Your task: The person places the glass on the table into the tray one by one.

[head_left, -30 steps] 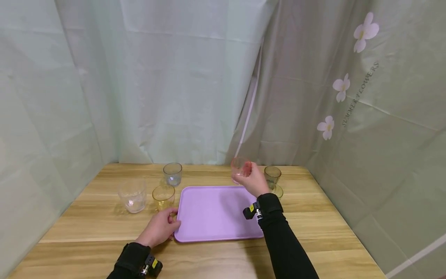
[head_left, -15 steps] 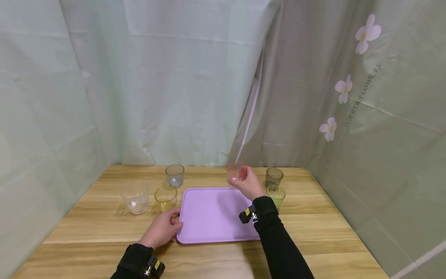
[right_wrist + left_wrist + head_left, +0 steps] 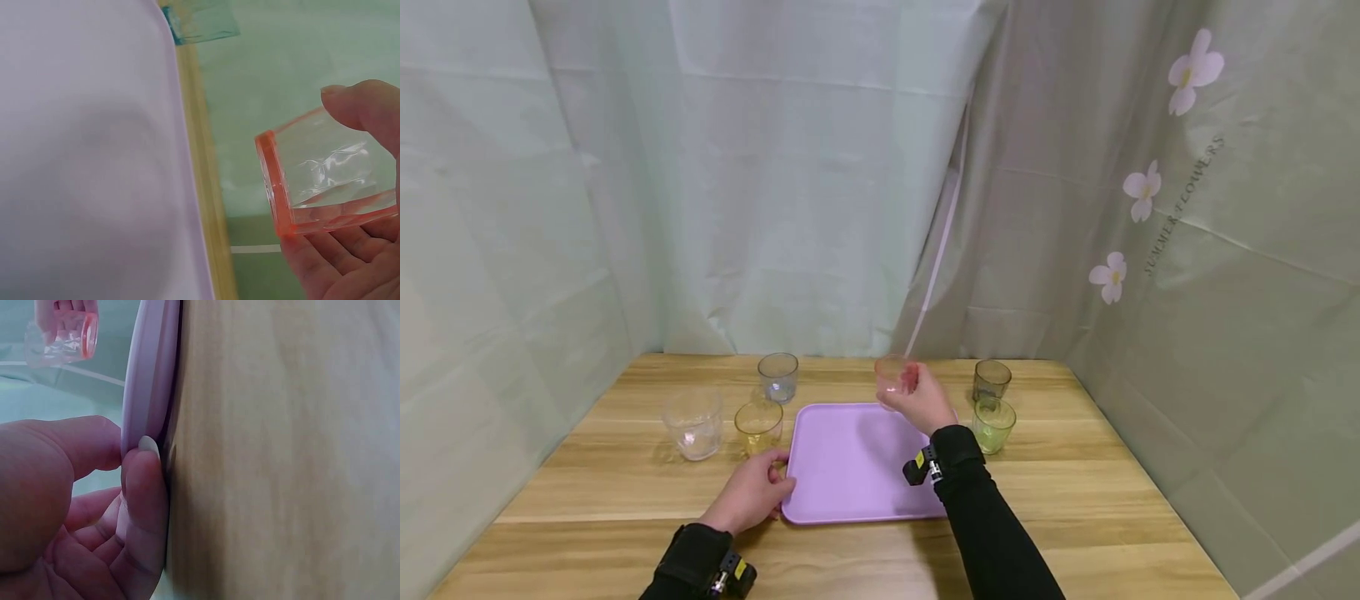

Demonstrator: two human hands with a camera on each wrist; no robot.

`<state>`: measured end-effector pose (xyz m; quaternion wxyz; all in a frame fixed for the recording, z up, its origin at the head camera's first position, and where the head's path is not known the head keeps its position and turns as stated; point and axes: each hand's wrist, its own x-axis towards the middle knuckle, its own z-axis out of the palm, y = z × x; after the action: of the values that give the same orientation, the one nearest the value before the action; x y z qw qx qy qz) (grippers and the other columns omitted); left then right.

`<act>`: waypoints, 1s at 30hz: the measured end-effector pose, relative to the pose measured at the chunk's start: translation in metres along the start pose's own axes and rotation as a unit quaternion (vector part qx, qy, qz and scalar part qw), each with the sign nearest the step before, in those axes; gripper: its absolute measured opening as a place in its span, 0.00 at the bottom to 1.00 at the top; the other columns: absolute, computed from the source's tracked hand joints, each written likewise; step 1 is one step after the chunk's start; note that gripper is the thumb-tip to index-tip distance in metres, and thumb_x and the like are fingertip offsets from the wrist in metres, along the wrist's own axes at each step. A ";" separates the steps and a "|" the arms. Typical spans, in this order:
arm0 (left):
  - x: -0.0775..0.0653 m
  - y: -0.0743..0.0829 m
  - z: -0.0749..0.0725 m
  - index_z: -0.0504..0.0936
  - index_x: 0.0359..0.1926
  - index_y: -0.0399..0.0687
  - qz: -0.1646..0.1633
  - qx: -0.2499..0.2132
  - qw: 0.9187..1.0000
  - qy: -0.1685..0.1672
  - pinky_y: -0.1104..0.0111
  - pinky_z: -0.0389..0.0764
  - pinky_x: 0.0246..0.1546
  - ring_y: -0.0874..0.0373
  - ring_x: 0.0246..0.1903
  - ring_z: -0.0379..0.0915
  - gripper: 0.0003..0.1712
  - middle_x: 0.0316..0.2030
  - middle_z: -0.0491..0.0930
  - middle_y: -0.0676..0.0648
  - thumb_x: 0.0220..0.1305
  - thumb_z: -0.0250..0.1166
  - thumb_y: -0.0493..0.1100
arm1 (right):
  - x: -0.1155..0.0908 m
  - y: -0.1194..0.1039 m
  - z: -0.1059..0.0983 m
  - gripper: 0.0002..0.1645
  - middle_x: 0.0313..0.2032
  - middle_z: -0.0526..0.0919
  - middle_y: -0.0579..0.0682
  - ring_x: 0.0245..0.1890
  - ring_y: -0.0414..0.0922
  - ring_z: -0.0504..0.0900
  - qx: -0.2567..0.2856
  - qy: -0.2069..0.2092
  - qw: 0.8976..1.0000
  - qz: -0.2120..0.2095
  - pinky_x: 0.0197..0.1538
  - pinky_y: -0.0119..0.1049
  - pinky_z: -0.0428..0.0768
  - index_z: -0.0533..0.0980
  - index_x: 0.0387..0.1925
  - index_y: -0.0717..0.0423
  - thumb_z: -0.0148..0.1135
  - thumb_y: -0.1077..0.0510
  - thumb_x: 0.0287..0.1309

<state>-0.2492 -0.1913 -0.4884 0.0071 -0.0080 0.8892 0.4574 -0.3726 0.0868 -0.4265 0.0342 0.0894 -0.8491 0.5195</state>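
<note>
My right hand (image 3: 922, 402) grips a clear pink glass (image 3: 891, 382) above the far edge of the purple tray (image 3: 857, 475). In the right wrist view the glass (image 3: 331, 175) sits between thumb and fingers, its thick orange-pink base toward the tray. My left hand (image 3: 751, 492) pinches the tray's left edge. The left wrist view shows the thumb (image 3: 94, 440) on the tray's rim and a fingertip at its underside. Nearest the left hand stands a yellow glass (image 3: 758, 425); a green glass (image 3: 994, 427) stands just right of the tray.
A clear glass (image 3: 694, 427) stands far left, and a bluish-grey glass (image 3: 778, 379) behind the yellow one. Behind the green glass is a dark grey glass (image 3: 992, 379). The wooden table (image 3: 1075, 517) ends at a pale curtain (image 3: 790, 183) at the back and sides.
My right hand has carried the pink glass leftward and slightly down, closer over the tray's far edge. The left hand keeps its pinch on the tray. The view has shifted slightly.
</note>
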 end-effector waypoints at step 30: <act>0.001 0.000 0.001 0.77 0.69 0.29 -0.008 0.010 1.000 0.000 0.66 0.78 0.22 0.55 0.21 0.77 0.29 0.28 0.76 0.46 0.71 0.71 0.34 | 0.013 0.016 0.056 0.38 0.46 0.81 0.53 0.47 0.47 0.79 0.008 0.006 1.000 -0.021 0.53 0.40 0.78 0.75 0.57 0.61 0.84 0.48 0.52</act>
<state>-0.2504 -0.1902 -0.4888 0.0107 -0.0146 0.8938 0.4482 -0.3864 0.0426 -0.4647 0.0492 0.1046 -0.8429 0.5256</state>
